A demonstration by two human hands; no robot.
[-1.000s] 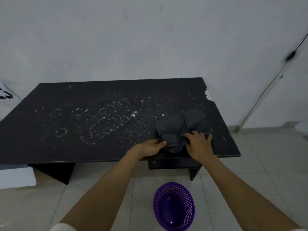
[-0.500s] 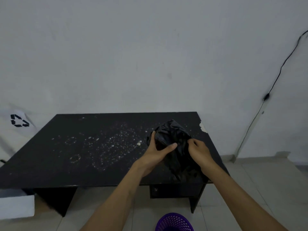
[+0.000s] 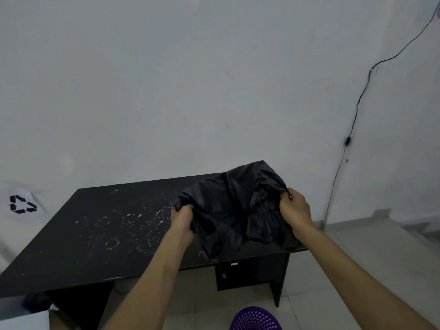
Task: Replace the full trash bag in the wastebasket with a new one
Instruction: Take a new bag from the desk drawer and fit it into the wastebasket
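Against a bare pale wall stands a dark, paint-flecked rectangular desk (image 3: 100, 236), the landmark for everything else. Above the desk's right end hangs a crumpled black plastic trash bag (image 3: 235, 206), lifted clear of the top and held by both hands. On the floor in front of the desk sits a purple mesh plastic wastebasket (image 3: 256, 319), only its rim in view, with no liner showing on that rim (its inside is out of view). So the new bag seems in hand but not yet opened or fitted. The left hand (image 3: 182, 220) is fisted on the bag's left edge; the right hand (image 3: 294, 208) pinches bunched plastic at its right edge, forearms extended and spreading it apart.
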